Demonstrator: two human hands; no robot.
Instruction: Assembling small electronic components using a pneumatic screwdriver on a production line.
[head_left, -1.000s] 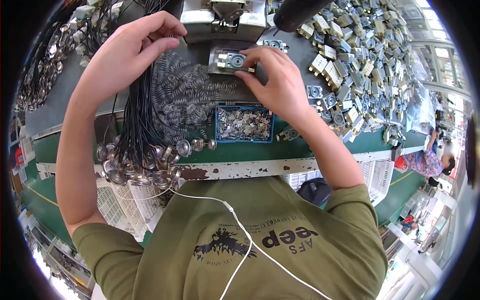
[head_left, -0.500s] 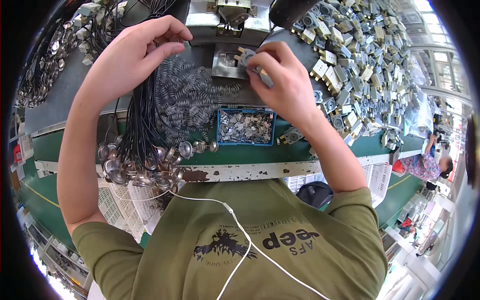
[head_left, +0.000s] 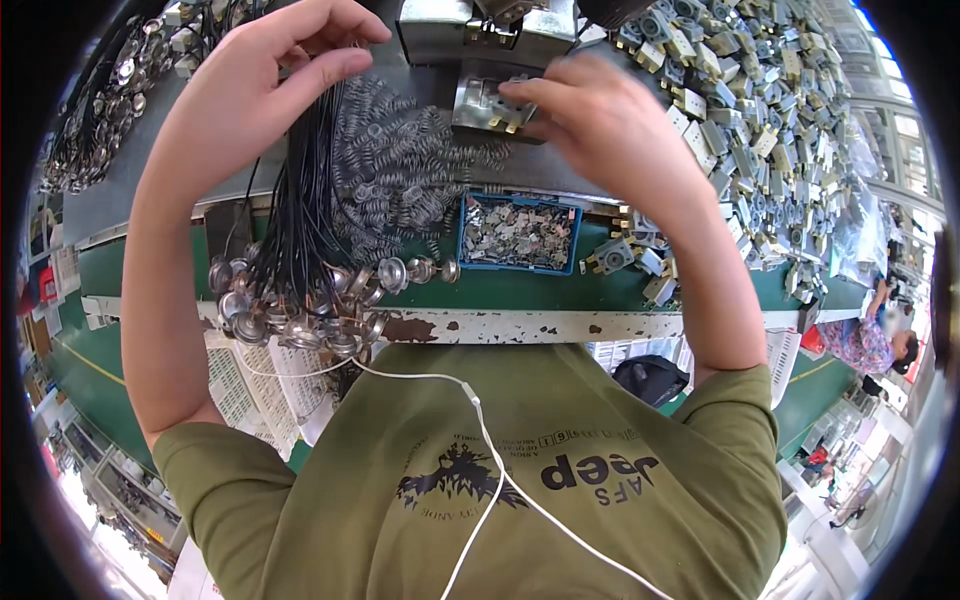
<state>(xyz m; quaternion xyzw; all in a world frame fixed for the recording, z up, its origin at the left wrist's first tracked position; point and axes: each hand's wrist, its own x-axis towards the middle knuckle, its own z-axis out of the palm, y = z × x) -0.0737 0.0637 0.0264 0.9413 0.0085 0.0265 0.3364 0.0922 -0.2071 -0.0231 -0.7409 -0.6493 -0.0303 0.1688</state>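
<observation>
Half a second ago the recess of the metal plate (head_left: 467,98) showed uncovered; now a pronged part (head_left: 512,103) lies there, the right hand's (head_left: 612,125) thumb over it. Blur leaves it unclear whether those fingers pinch it; the left hand's (head_left: 250,95) fingers curl close to the thumb, any grip hidden. Seating probably wants the part square and flat, fingertips kept off the prongs. Far off stands the metal machine (head_left: 435,22), springs (head_left: 390,150) lie left, housings (head_left: 765,150) crowd right; nearward, before the blue tray (head_left: 518,268), seems roomiest.
</observation>
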